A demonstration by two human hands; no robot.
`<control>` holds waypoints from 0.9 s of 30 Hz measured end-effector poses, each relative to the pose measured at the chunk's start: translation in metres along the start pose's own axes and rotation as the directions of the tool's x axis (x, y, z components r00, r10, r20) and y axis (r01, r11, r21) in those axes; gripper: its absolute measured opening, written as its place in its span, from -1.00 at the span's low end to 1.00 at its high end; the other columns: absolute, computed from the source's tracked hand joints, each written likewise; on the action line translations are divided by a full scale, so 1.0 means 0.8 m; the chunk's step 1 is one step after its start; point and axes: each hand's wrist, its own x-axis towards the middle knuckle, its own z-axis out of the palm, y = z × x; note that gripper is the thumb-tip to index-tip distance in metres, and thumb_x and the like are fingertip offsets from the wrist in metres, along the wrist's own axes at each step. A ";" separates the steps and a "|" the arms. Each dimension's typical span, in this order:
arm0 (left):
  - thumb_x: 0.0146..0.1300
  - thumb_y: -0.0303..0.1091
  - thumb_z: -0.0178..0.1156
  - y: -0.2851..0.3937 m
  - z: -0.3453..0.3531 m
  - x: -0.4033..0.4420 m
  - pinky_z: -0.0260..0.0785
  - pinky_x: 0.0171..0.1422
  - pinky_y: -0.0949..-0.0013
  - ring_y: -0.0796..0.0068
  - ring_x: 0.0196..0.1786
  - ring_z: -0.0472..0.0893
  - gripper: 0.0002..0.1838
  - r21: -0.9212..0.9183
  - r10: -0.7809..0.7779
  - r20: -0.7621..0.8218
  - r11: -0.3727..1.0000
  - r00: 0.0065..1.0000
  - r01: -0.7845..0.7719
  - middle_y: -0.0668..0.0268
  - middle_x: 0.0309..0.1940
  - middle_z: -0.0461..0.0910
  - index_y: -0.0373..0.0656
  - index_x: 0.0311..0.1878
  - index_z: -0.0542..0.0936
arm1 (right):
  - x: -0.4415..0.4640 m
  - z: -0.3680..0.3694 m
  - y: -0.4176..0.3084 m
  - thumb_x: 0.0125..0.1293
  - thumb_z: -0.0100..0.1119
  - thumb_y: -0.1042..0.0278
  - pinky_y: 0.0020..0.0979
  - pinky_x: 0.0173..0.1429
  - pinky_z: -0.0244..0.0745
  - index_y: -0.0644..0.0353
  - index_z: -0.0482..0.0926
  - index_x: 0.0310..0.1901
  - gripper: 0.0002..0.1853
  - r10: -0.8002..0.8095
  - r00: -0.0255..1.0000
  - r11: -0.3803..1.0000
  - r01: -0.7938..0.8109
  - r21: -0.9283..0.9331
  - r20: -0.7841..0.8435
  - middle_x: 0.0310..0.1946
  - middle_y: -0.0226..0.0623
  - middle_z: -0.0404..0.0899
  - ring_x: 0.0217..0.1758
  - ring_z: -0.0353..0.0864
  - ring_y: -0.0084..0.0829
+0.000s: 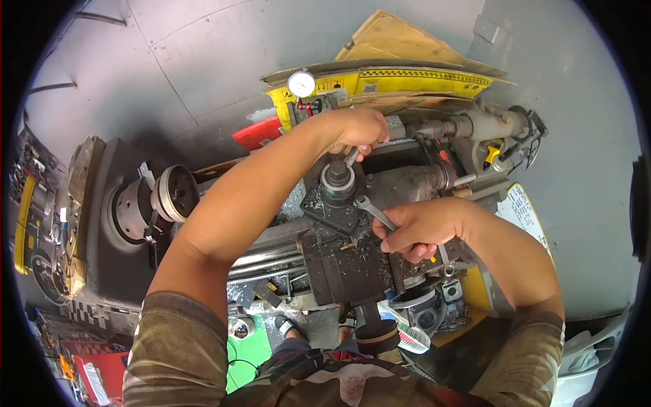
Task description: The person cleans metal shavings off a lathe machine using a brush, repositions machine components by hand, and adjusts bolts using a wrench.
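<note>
My right hand (424, 227) is wrapped around a wrench (377, 214), whose head points up and left, close to the tool post's base. My left hand (363, 129) is closed just behind the tool post (338, 183), over a short metal bar (352, 157) that shows below the fingers; its upper part is hidden. A dark hex nut (337, 171) tops the round tool post. Below it, metal chips litter the lathe's dark carriage slide (346, 268).
The lathe chuck (135, 210) holds a round metal part (178, 193) at left. Behind my left wrist stands a dial gauge (301, 84). The tailstock (485, 125) is at right. A handwheel (378, 337) juts toward my body. Cardboard (400, 41) leans at the back.
</note>
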 end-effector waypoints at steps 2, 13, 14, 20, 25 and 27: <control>0.33 -0.48 -0.01 -0.001 0.002 0.000 0.24 -0.53 0.41 0.63 -0.65 0.27 -0.83 0.039 -0.004 -0.013 0.999 1.000 0.004 0.43 -0.53 0.39 -0.18 -0.09 0.54 | -0.001 -0.006 0.000 0.44 0.09 0.49 -0.56 -0.65 -0.03 0.06 0.31 -0.10 -0.84 0.029 0.999 0.999 -0.029 0.017 0.038 -0.65 -0.47 0.28 -0.70 0.20 -0.63; 0.32 -0.47 -0.01 0.000 0.003 -0.002 0.22 -0.54 0.37 0.63 -0.64 0.26 -0.81 -0.003 -0.020 -0.001 1.000 1.000 0.020 0.43 -0.54 0.39 -0.16 -0.06 0.53 | -0.022 -0.077 -0.057 0.35 0.31 0.39 -0.60 -0.64 0.01 0.15 0.52 -0.18 -0.86 -0.006 0.996 0.880 -0.039 -0.473 -0.093 -0.65 -0.54 0.38 -0.71 0.22 -0.69; 0.35 -0.46 0.00 -0.002 0.004 -0.001 0.24 -0.52 0.38 0.62 -0.63 0.27 -0.81 0.010 -0.031 -0.004 0.999 1.000 0.031 0.42 -0.52 0.41 -0.17 -0.04 0.53 | -0.031 -0.076 -0.060 0.34 0.32 0.38 -0.61 -0.63 0.02 0.17 0.56 -0.20 -0.88 -0.072 0.983 0.880 -0.018 -0.475 -0.171 -0.65 -0.55 0.39 -0.70 0.23 -0.71; 0.46 -0.32 0.05 0.016 0.005 -0.022 0.33 -0.36 0.40 0.58 -0.48 0.39 -0.75 0.101 -0.031 -0.073 0.994 0.997 0.038 0.36 -0.38 0.48 -0.19 0.09 0.52 | -0.053 -0.082 -0.034 0.38 0.31 0.37 -0.62 -0.58 0.09 0.17 0.61 -0.19 -0.90 -0.370 0.856 0.867 0.178 -0.466 -0.361 -0.61 -0.53 0.43 -0.64 0.32 -0.68; 0.55 -0.12 0.10 0.031 -0.005 -0.064 0.40 -0.06 0.40 0.49 -0.09 0.52 -0.53 0.398 0.154 -0.216 0.916 0.964 -0.057 0.26 -0.10 0.55 -0.26 0.33 0.47 | -0.057 0.015 0.037 0.45 0.22 0.31 -0.59 -0.50 0.21 0.17 0.61 -0.16 -0.88 -0.411 0.743 0.908 0.385 -0.164 -0.528 -0.56 -0.41 0.53 -0.57 0.42 -0.58; 0.57 -0.13 0.07 0.045 0.014 -0.123 0.41 0.08 0.35 0.45 0.05 0.52 -0.47 0.276 0.325 -0.467 0.937 0.822 -0.214 0.22 0.02 0.58 -0.28 0.43 0.42 | -0.032 0.062 0.063 0.50 0.13 0.30 -0.55 -0.47 0.26 0.18 0.58 -0.10 -0.85 -0.438 0.670 0.872 0.480 -0.100 -0.599 -0.50 -0.26 0.64 -0.56 0.47 -0.50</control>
